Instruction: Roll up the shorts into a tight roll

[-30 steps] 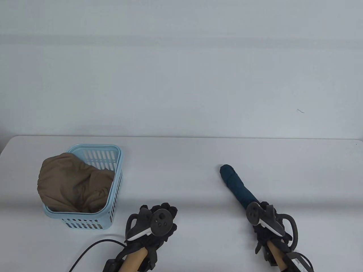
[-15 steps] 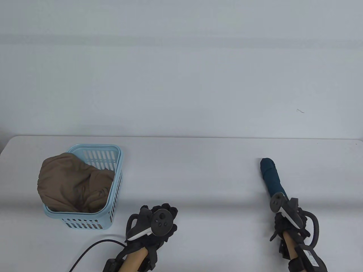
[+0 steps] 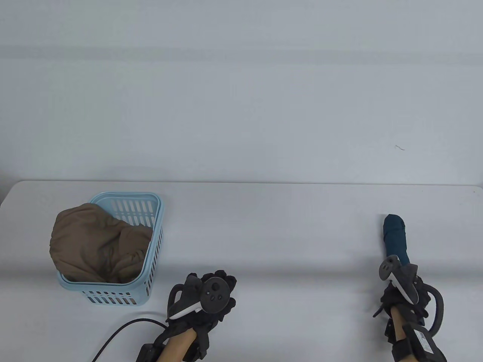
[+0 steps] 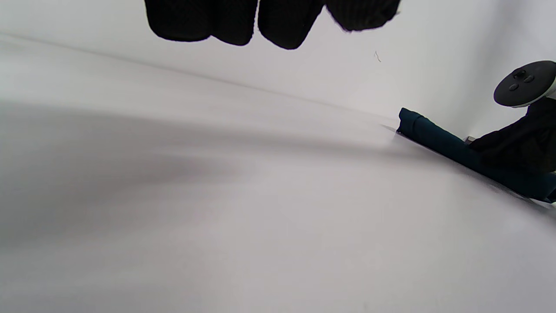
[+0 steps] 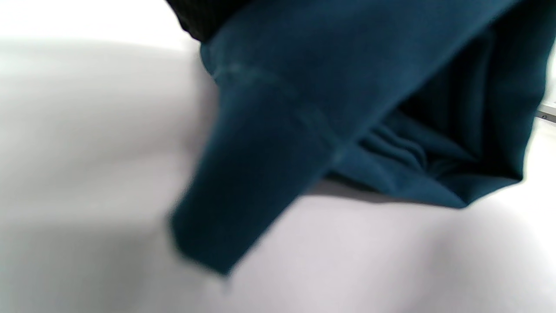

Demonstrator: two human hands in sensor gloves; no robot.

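On white table (image 3: pixel 264 226), pale wall (image 3: pixel 241 94) behind

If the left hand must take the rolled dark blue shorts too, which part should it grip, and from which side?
Probably the free far end of the rolled shorts, coming from the left, fingers wrapping across the roll. The right hand already holds the near end, and the roll lies long and narrow, pointing away on the table. The left hand rests apart, near the table's front edge.

Dark teal rolled shorts (image 3: pixel 395 237); light blue slatted basket (image 3: pixel 156 226); brown garment (image 3: pixel 98 243); white table (image 3: pixel 264 233); black gloves.
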